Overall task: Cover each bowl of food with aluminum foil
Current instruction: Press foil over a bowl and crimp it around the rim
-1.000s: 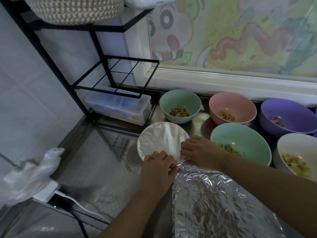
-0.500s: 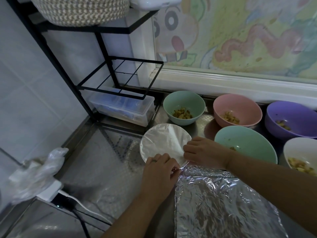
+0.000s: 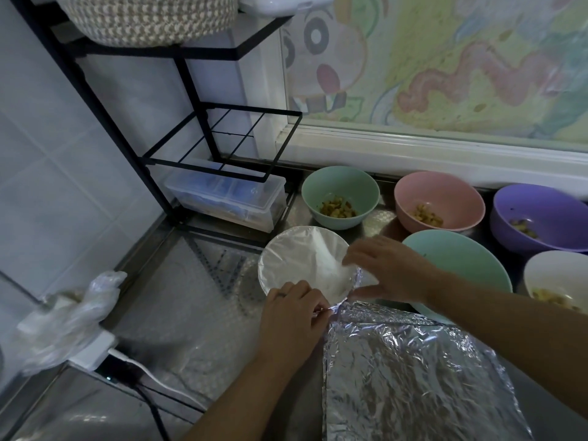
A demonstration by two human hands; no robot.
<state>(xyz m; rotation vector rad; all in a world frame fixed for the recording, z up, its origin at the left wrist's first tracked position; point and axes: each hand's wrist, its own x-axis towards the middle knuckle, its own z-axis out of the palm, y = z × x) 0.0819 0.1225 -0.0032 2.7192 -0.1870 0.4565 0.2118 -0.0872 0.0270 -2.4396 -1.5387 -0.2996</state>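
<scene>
A foil-covered bowl (image 3: 302, 259) stands on the steel counter, its foil stretched smooth over the top. My left hand (image 3: 291, 316) pinches the foil at the bowl's near rim. My right hand (image 3: 386, 268) holds the foil at the right rim, thumb under and fingers over. A crinkled sheet of aluminum foil (image 3: 407, 377) lies flat in front. Open bowls with food stand behind and to the right: a small green bowl (image 3: 340, 195), a pink bowl (image 3: 439, 202), a purple bowl (image 3: 541, 214), a large green bowl (image 3: 458, 259) and a white bowl (image 3: 560, 278).
A black wire rack (image 3: 191, 148) stands at the left with a clear plastic box (image 3: 226, 198) under it and a woven basket (image 3: 146, 17) on top. A plastic glove (image 3: 70, 316) lies on a white power strip (image 3: 92, 351) at the counter's left edge.
My right hand has moved from the near rim up along the right side of the covered bowl, and its fingers have spread. My left hand stays pinching at the near rim.
</scene>
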